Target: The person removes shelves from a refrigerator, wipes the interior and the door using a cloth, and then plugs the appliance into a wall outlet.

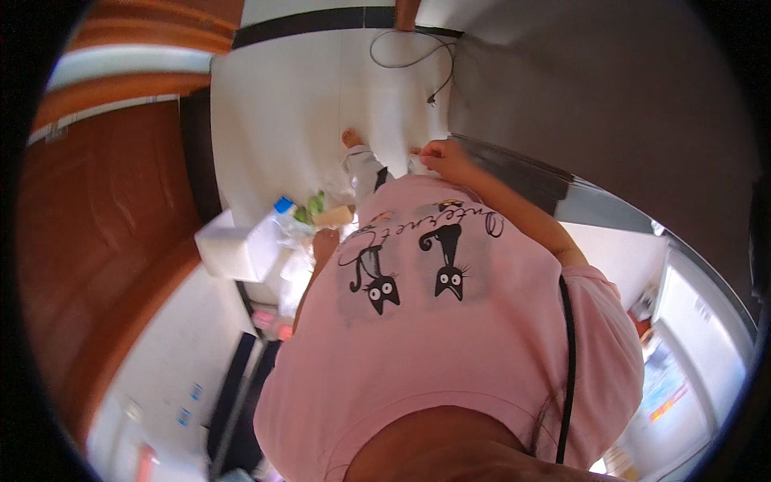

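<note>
My left hand (326, 241) hangs low at my side, partly hidden by my pink T-shirt (458, 355). Right beside it is a clear plastic bag (292, 232) with a blue item (284, 205) at its edge. Green leafy-looking things (311, 208) and a tan block-like object (335, 216) lie close to the fingers. Whether that hand grips any of these cannot be told. A white box (238, 246) is just left of the bag. My right hand (444, 158) is in front of my right hip, fingers loosely curled, with nothing visible in it.
Pale floor (277, 114) stretches ahead of my foot (351, 138). A black cable with a plug (432, 99) lies looped on it by the dark panel (602, 90) at right. Brown wooden furniture (114, 199) lines the left. A white door-like panel (699, 301) is at right.
</note>
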A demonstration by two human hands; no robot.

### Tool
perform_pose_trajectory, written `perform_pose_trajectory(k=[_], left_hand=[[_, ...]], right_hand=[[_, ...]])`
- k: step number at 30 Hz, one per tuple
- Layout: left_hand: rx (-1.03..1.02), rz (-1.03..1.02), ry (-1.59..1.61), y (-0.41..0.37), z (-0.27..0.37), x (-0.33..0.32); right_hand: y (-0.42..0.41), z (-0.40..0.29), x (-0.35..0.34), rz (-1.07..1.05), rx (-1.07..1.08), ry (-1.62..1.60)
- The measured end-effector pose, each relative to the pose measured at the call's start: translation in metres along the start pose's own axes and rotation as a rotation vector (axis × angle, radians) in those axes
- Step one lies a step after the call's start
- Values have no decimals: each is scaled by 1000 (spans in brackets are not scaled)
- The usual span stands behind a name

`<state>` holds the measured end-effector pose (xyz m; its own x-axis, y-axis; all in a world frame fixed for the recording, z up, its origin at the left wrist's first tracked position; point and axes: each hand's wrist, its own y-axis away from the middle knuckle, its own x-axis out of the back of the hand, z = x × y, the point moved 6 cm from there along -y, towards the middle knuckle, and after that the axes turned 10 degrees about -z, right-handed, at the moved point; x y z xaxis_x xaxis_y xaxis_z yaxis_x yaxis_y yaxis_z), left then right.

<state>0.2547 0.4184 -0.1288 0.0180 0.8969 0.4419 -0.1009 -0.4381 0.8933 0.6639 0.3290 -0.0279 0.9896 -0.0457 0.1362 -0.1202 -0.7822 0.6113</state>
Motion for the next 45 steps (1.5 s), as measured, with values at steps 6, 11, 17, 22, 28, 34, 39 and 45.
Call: perform_pose_trajectory(k=[6,11,17,22,28,34,39,45], left_hand=[[-362,8,-165,-102,91,130],[-551,134,-246,-156,160,179],[-539,-118,-361,-202,185,94],[-526,-168,-587,-232,206,47],[-461,-357,-793,-243,185,50],[-376,-353,-581,-256,169,59],[-589,-215,-605,-250,190,55],[-577,-135,-564,-246,211,50]], right_hand=[[-81,61,8,245,-298,157],[-185,133,0,59,-439,652],[-324,269,31,249,-739,227],[-389,383,50,517,-853,-132],[-423,476,66,699,-986,-132],[-451,511,64,490,-960,31],[-434,439,22,378,-804,-40],[-311,236,26,492,-618,25]])
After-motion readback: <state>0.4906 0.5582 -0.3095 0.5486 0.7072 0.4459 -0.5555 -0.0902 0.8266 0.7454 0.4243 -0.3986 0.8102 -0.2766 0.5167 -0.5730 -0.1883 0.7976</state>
